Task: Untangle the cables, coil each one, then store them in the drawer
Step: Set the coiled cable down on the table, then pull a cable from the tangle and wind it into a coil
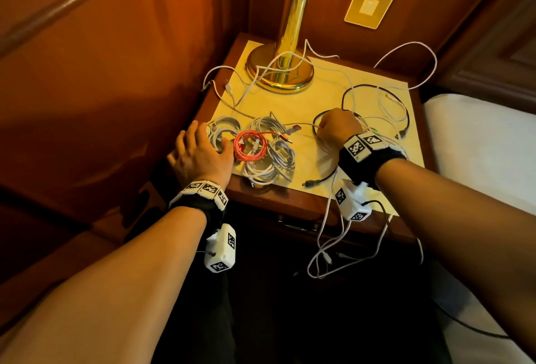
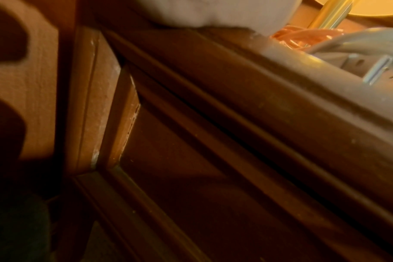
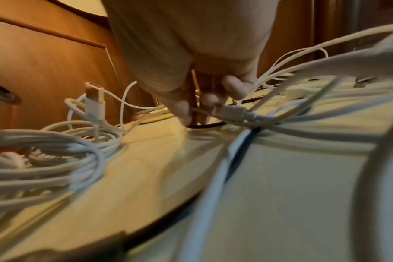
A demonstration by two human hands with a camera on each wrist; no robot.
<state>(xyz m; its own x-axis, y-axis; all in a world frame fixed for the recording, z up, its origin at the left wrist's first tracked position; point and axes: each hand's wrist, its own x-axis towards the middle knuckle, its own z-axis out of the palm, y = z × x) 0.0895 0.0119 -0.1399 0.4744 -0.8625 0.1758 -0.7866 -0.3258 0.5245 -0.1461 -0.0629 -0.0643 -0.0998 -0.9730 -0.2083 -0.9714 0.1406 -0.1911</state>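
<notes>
Several white coiled cables [image 1: 269, 157] and a coiled red cable [image 1: 249, 146] lie on the nightstand [image 1: 313, 93]. My left hand [image 1: 203, 143] rests flat with straight fingers on the leftmost white coil [image 1: 224, 128]. To the right, my right hand [image 1: 333, 127] is curled over a loose tangle; in the right wrist view its fingertips [image 3: 182, 109] pinch a thin white cable [image 3: 233, 112] where it crosses a black cable [image 3: 206, 125]. The black cable [image 1: 377, 88] loops behind the hand. Loose white cables [image 1: 327, 236] hang over the front edge, past the drawer front [image 1: 293, 227].
A brass lamp base [image 1: 280, 69] stands at the back of the nightstand with white cable draped over it. A wood-panelled wall [image 1: 116, 59] is close on the left and a white bed [image 1: 478, 154] on the right. The left wrist view shows the nightstand's side [image 2: 213, 141].
</notes>
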